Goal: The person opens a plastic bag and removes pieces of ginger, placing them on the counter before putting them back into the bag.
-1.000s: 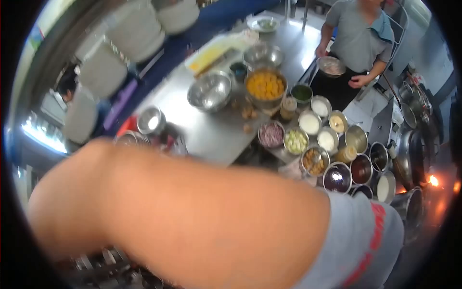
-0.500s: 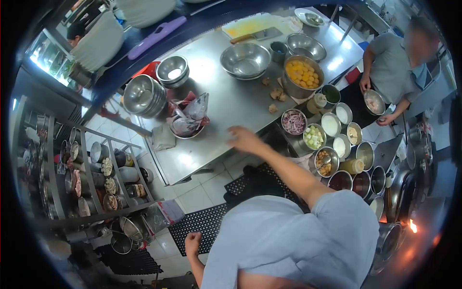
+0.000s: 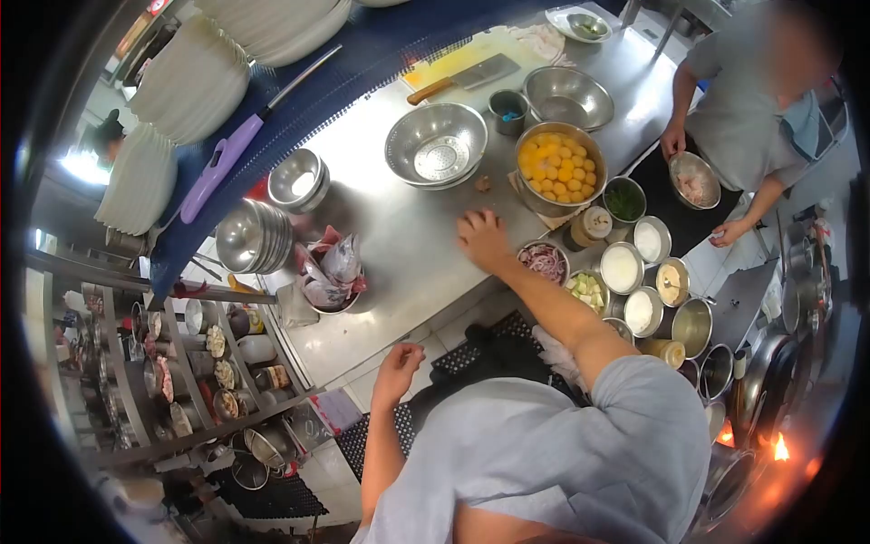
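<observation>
My right hand (image 3: 485,240) reaches over the steel table with its fingers curled downward. Whatever lies beneath those fingers is hidden. Just beyond them is a small brown lump (image 3: 482,184). To the right of this hand stand a pot of egg yolks (image 3: 560,172) and a bowl of sliced purple onion (image 3: 544,262). My left hand (image 3: 399,374) hangs in front of the table edge, its fingers curled in, with nothing visible in them. A bowl of fish heads (image 3: 332,272) stands on the table up and left of it.
Steel bowls (image 3: 437,145) and a cleaver (image 3: 464,79) lie at the back. Containers of white powder (image 3: 621,268) crowd the right, near a flame (image 3: 780,448). A co-worker holds a bowl of pale meat (image 3: 695,180). Stacked plates (image 3: 195,77) and a purple lighter (image 3: 222,168) sit above.
My right hand has moved right across the table to where several brown lumps lay; most are now out of sight. My left hand has risen towards the table edge. The view has shifted.
</observation>
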